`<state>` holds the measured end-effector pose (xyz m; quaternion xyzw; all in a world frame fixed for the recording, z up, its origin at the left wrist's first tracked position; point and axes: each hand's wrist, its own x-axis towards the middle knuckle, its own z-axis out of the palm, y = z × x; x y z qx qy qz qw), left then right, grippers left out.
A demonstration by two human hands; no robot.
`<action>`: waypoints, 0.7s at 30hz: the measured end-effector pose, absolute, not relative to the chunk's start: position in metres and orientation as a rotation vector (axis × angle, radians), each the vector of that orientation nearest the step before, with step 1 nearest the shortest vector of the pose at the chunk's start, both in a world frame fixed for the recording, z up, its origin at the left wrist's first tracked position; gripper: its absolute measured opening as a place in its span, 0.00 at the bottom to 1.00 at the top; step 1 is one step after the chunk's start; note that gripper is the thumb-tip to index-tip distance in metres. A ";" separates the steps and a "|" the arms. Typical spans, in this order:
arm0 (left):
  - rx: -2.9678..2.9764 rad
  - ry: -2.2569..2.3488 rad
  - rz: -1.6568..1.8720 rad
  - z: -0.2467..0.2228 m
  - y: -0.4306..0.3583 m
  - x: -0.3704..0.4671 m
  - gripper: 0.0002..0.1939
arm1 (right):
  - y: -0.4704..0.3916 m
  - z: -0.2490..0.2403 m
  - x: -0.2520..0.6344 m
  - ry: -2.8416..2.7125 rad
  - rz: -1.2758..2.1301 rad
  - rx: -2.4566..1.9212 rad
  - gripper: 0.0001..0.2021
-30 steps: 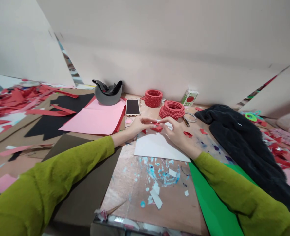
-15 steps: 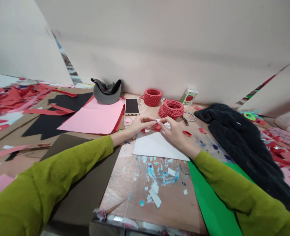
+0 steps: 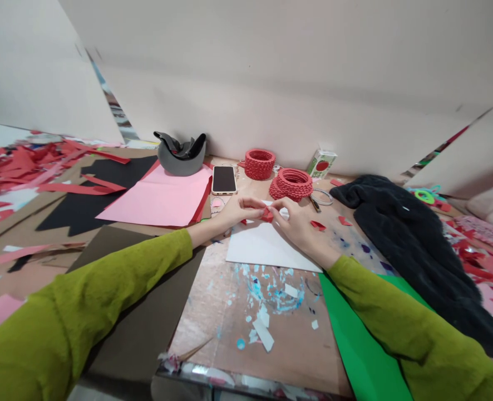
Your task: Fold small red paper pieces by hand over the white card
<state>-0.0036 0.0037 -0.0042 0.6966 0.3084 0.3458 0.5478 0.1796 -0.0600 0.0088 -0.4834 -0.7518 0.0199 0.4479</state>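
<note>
Between my fingertips is a small folded piece of red paper (image 3: 267,214), partly hidden by them. My left hand (image 3: 242,213) pinches it from the left, and my right hand (image 3: 290,223) pinches it from the right. Both hands are just above a white sheet (image 3: 271,249) on the table. Right of my right hand lie small red folded paper pieces (image 3: 318,225). Beyond my hands are two ring-shaped red stacks of folded paper, one (image 3: 260,164) farther back and one (image 3: 291,184) nearer.
A phone (image 3: 224,180) and a grey cap (image 3: 182,156) stand left of the red rings, near pink paper (image 3: 158,197). A small carton (image 3: 322,163) leans at the wall. Dark fabric (image 3: 413,245) and green paper (image 3: 363,334) lie to the right. White scraps (image 3: 264,334) lie in front.
The folded red paper has turned slightly between my fingers and shows more of its face. Both hands stay in nearly the same place; the view has shifted very slightly.
</note>
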 end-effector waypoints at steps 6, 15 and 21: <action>1.583 0.668 0.871 -0.006 0.005 -0.003 0.19 | -0.056 0.003 0.182 -1.931 -0.070 -1.150 0.03; 1.436 0.602 0.847 -0.004 0.006 -0.004 0.18 | -0.056 0.001 0.189 -2.179 -0.287 -0.981 0.09; 1.316 0.619 0.845 -0.003 0.007 -0.004 0.19 | -0.055 0.001 0.189 -2.201 -0.273 -0.998 0.11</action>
